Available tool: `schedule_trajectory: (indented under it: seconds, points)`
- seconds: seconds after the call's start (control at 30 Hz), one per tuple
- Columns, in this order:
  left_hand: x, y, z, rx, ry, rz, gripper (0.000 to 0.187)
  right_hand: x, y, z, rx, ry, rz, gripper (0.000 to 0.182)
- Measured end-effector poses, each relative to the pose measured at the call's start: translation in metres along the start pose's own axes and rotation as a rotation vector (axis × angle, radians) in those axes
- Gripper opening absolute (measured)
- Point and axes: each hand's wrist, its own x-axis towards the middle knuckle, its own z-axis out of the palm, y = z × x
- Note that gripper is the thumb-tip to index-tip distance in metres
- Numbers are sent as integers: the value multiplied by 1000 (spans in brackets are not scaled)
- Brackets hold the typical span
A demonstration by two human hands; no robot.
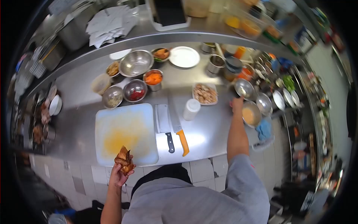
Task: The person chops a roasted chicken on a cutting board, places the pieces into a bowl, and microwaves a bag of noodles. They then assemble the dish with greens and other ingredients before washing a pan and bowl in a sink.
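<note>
A browned piece of roasted meat [124, 159] is in my left hand [120, 174], held over the front edge of the stained white cutting board [143, 128]. My right hand [237, 104] reaches out to the right, its fingers closed at the rim of a metal bowl [244, 89]. Just below that hand is another bowl with a pale yellow content [251, 114]. A cleaver [162, 117] and a knife with a yellow handle [182, 142] lie right of the board. Beside them stands a white squeeze bottle [191, 109].
Behind the board are bowls of red food [135, 90], orange food [153, 78] and a pale chopped ingredient [113, 97]. A tray of cut meat [205, 93] sits mid-table. A blue cloth [263, 130] lies at the right edge. A steel shelf [149, 38] spans the back.
</note>
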Motion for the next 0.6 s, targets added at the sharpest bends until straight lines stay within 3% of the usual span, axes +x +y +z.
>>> schedule_trajectory:
  seconds: [0.07,0.1,0.13,0.17,0.2,0.23,0.27,0.3,0.33,0.43,0.5,0.6]
  points:
    - [-8,4,11,-6,31,12,80,83,36,7,-172,-36,125,63]
    - [-11,6,14,59,54,30,84,103,54,11,-59,-7,48,47]
    - [-13,5,12,-18,29,32,85,80,29,17,-49,103,94,39]
    - [-12,0,6,-94,-6,32,86,111,48,13,-52,45,93,38]
    - [-12,-3,-3,-94,21,12,87,128,61,7,121,2,80,40]
    - [-13,-3,-8,-92,46,-14,89,111,48,9,120,95,55,41]
    - [-15,0,0,-54,53,21,90,136,60,-2,538,-81,163,40]
    - [-16,4,10,-12,62,54,91,131,59,11,423,80,8,40]
    - [-14,9,16,-7,37,86,93,103,42,16,299,100,-69,37]
    - [-10,19,23,22,0,121,94,68,16,-4,254,-54,-197,26]
    - [-13,28,14,84,26,105,92,47,-8,-38,-45,-72,-360,17]
    - [-17,65,27,97,13,77,84,-34,-85,-83,-237,-302,-519,10]
